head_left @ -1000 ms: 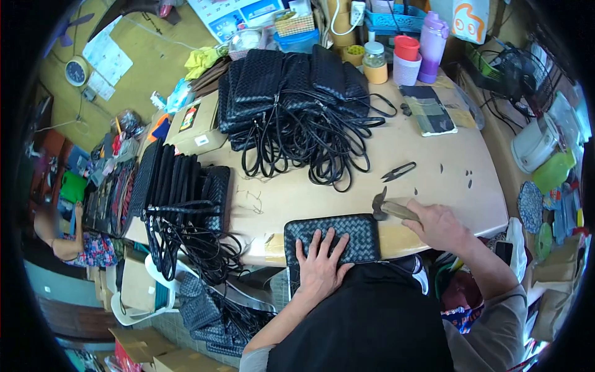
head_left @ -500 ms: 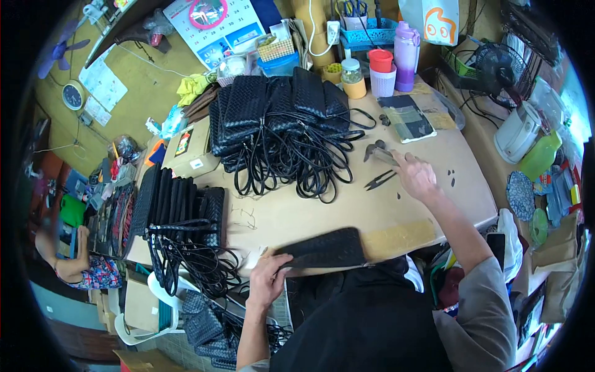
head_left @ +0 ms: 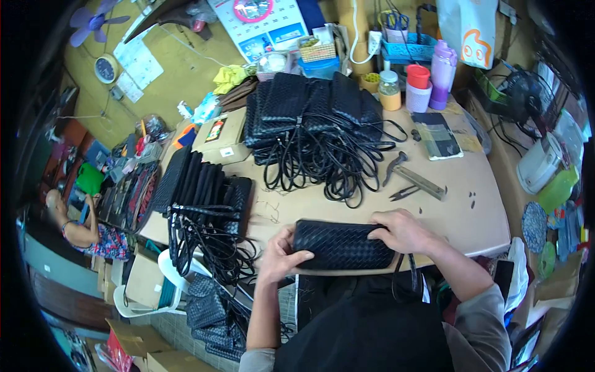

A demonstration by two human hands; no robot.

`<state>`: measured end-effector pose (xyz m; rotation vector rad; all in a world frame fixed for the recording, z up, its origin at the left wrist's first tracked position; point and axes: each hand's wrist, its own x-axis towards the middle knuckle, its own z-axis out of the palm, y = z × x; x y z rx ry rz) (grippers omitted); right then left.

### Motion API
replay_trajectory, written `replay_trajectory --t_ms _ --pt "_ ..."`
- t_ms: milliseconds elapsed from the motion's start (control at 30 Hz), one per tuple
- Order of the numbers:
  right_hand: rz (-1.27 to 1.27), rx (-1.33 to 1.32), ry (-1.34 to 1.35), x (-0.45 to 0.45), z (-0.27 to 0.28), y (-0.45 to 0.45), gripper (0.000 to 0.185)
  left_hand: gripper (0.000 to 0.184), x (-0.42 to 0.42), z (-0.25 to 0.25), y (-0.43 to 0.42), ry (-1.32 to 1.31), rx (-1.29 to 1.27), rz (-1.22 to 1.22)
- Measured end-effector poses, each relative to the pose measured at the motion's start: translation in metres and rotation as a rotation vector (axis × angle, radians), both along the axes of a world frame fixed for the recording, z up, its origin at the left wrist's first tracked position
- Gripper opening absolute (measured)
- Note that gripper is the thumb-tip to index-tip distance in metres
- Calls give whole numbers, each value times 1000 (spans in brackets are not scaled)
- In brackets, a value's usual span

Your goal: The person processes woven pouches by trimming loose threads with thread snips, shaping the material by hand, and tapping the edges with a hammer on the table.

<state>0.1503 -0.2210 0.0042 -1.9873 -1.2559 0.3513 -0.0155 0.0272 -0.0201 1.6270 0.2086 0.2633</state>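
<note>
A black woven wristlet pouch (head_left: pixel 344 247) is held level over the table's near edge. My left hand (head_left: pixel 281 254) grips its left end, thumb on the woven face. At the upper right corner my right hand (head_left: pixel 403 232) pinches it, and a black strap (head_left: pixel 414 273) hangs below that end. Beyond my right hand a hammer (head_left: pixel 420 181) lies on the table, with small dark thread snips (head_left: pixel 404 193) beside its handle. Further back is a heap of black woven pouches (head_left: pixel 310 111) with looped straps; another row of pouches (head_left: pixel 207 186) stands on the left.
At the back right stand a purple bottle (head_left: pixel 442 74), a red-lidded cup (head_left: pixel 418 87) and a jar (head_left: pixel 389 90). A notebook (head_left: pixel 437 135) lies before them. A cardboard box (head_left: pixel 217 137) sits back left. Another person (head_left: pixel 80 226) is at the far left.
My right hand has let go of the hammer, now lying on the table, and has taken the pouch's right end. The pouch has been lifted and turned, its woven face and strap now showing.
</note>
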Motion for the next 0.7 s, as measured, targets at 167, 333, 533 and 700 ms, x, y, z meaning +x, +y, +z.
replay_trajectory --t_ms 167,333,533,700 --pt "-299 127 249 -24 -42 -2 26 11 -3 -57 -50 -155 -858 238" --pt "-139 10 41 -53 -39 11 55 18 17 -44 -59 -251 -468 532" --pt "-282 453 -249 -46 26 22 57 18 23 2 -60 -227 560 444" --pt "-290 450 363 -25 17 33 20 16 18 11 -61 -264 485 222"
